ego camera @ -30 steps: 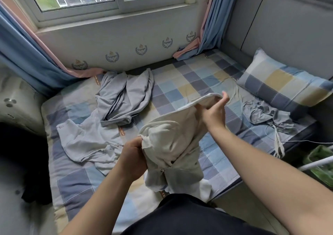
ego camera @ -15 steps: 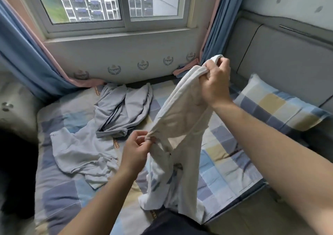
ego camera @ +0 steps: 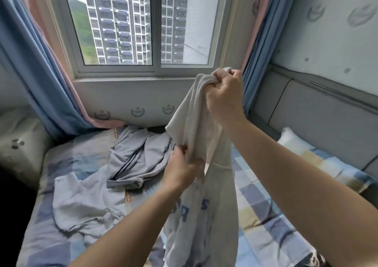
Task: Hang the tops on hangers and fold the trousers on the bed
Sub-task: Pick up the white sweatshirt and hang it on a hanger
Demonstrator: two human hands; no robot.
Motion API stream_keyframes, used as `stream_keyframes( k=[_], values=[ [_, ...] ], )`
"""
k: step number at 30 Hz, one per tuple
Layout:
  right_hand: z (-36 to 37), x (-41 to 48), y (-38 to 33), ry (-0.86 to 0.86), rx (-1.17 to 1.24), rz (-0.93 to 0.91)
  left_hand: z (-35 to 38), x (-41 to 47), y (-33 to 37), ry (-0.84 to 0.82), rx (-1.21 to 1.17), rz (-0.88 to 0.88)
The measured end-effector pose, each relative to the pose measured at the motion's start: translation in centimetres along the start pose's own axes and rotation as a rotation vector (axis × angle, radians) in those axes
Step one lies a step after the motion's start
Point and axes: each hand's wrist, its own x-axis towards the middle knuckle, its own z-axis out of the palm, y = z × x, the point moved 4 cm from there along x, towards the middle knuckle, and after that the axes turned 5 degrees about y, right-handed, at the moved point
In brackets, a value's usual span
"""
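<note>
Head view: the right grip (ego camera: 224, 95) clutches a bunched edge of the white top (ego camera: 206, 215), and the left grip (ego camera: 182, 170) pinches its cloth lower down. The top hangs below both grips, over the bed (ego camera: 266, 225). Left of the left grip, grey trousers (ego camera: 141, 160) lie unfolded. No hanger shows, so nearly everything seems left to do.

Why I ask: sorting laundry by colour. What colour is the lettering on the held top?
Blue lettering on an off-white top; head view shows it best.
</note>
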Motion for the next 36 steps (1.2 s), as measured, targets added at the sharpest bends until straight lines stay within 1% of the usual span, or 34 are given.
stream_keyframes(
  k=[2,4,6,9,12,15,17,18,19,20,22,23,24,27,31,33,36],
  values=[
    [-0.5,2.0,-2.2,0.010,0.028,-0.027,-0.9,1.9,1.2,0.047,0.121,0.005],
    [-1.6,4.5,-4.2,0.035,0.036,-0.071,-2.6,4.0,2.9,0.120,0.152,0.069],
    [-3.0,7.2,-6.2,0.073,0.023,-0.123,-4.5,6.2,5.6,0.180,0.088,0.140],
    [-6.3,11.0,-9.2,0.156,-0.036,-0.206,-7.1,9.0,10.8,0.202,-0.054,0.229],
    [-10.4,14.3,-11.8,0.236,-0.086,-0.313,-8.4,11.3,16.8,0.177,-0.188,0.285],
    [-15.6,16.7,-13.7,0.316,-0.156,-0.409,-8.4,11.6,24.1,0.120,-0.319,0.334],
    [-19.2,17.5,-14.3,0.322,-0.272,-0.467,-7.9,10.5,28.8,0.035,-0.432,0.362],
    [-20.8,17.8,-14.4,0.289,-0.338,-0.477,-7.3,9.7,31.0,-0.045,-0.505,0.369],
    [-22.4,18.0,-14.1,0.239,-0.385,-0.449,-6.7,8.6,32.9,-0.128,-0.570,0.369],
    [-24.0,18.2,-13.6,0.187,-0.420,-0.373,-6.1,7.3,34.7,-0.205,-0.616,0.371],
    [-27.3,18.0,-12.0,0.108,-0.484,-0.160,-4.6,4.9,37.5,-0.326,-0.632,0.389],
    [-29.0,17.7,-11.2,0.103,-0.504,-0.066,-3.8,3.7,38.7,-0.369,-0.618,0.398],
    [-31.0,17.2,-10.4,0.130,-0.509,-0.001,-3.1,2.5,39.6,-0.405,-0.605,0.403],
    [-37.3,14.7,-9.2,0.276,-0.488,0.112,-0.9,-1.2,42.0,-0.507,-0.610,0.398],
    [-45.3,10.3,-8.2,0.366,-0.531,0.229,1.9,-7.2,45.2,-0.631,-0.632,0.402],
    [-49.2,7.6,-7.7,0.372,-0.500,0.312,3.6,-10.7,47.0,-0.674,-0.656,0.400],
    [-54.9,2.4,-7.4,0.309,-0.499,0.453,6.2,-17.0,49.8,-0.732,-0.730,0.410]
  ],
)
